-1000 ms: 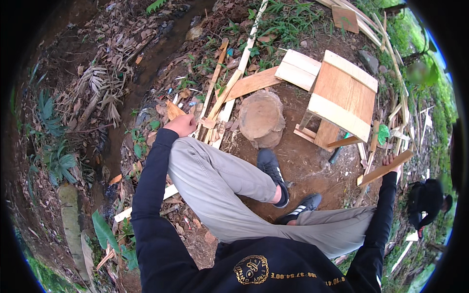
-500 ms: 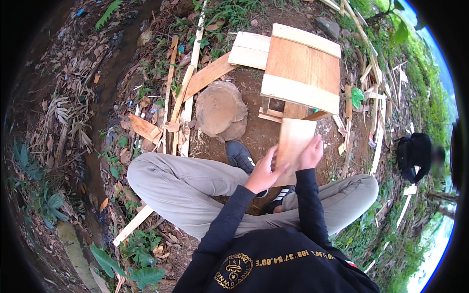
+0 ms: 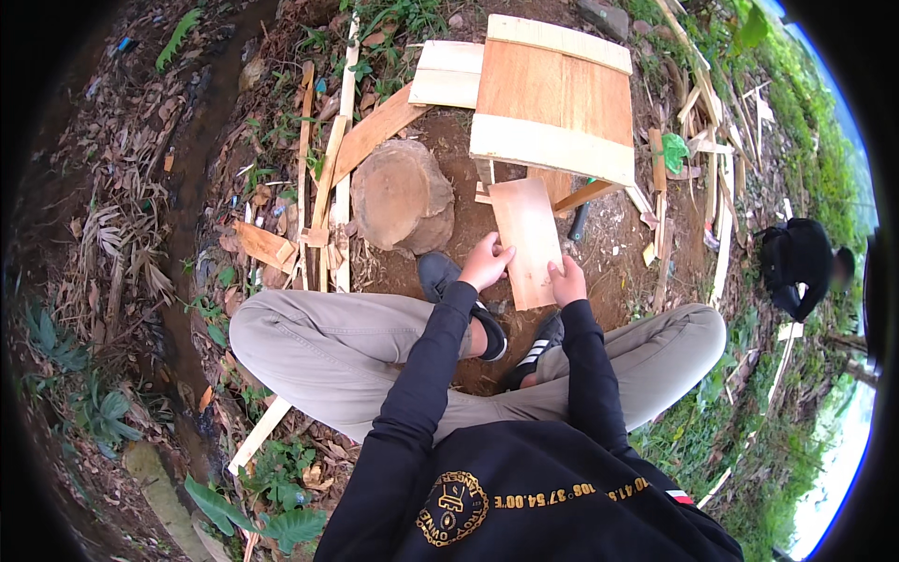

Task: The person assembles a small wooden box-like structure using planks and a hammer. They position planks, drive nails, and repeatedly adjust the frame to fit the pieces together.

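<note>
A flat, pale wooden board (image 3: 526,242) is held between both of my hands, above the ground in front of my crossed legs. My left hand (image 3: 486,261) grips its left edge, thumb on the upper face. Lower on the right edge, my right hand (image 3: 567,282) pinches it, also with the thumb on top. Just beyond the board stands a small wooden table or stool (image 3: 552,94) with a brown middle and pale strips along two edges. The board's far end is close to its front edge. A dark tool handle (image 3: 580,223) lies partly under it.
A tree stump (image 3: 398,197) stands left of the board. Long wood strips (image 3: 345,215) and planks (image 3: 379,131) lie beyond it. A pale two-board piece (image 3: 447,73) adjoins the small table. More scrap wood (image 3: 659,187) lies to the right, where a person in black (image 3: 796,267) bends over.
The board has turned so its far end points more to the left, and its broad face shows more. Both hands have shifted on its edges. The whole view has moved slightly.
</note>
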A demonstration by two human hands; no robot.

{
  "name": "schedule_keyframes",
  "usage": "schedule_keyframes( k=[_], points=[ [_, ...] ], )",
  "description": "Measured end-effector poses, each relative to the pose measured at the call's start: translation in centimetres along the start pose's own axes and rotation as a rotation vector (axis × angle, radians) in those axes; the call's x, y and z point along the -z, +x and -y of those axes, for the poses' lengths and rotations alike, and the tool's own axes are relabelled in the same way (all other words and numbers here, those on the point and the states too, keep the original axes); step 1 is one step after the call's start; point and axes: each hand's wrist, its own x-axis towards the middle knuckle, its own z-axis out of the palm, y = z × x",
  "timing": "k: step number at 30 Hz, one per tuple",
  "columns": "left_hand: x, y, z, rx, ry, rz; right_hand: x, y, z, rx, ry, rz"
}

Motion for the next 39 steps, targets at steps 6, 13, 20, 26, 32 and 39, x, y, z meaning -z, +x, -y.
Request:
schedule_keyframes(
  k=[6, 13, 20, 26, 32, 39],
  points=[
    [-0.1, -1.9, 0.2, -0.069, 0.078, 0.091, -0.1, -1.7, 0.2, -0.16, 0.27, 0.092],
    [6.2, -2.2, -4.0, -0.022, 0.171, 0.301, 1.9, -2.0, 6.4, -0.294, 0.776, 0.194],
    [9.3, -2.7, -5.3, 0.198, 0.076, 0.389, 2.0, -2.4, 8.2, -0.257, 0.847, 0.306],
    [8.3, -2.9, -5.4, 0.193, 0.081, 0.391, 1.2, -2.2, 6.1, -0.274, 0.856, 0.304],
    [8.1, -2.5, -4.7, 0.169, 0.03, 0.323, 0.7, -2.5, 6.2, -0.267, 0.828, 0.366],
    [7.4, -2.7, -4.6, 0.168, -0.004, 0.309, 0.3, -3.0, 6.8, -0.329, 0.774, 0.428]
  ],
)
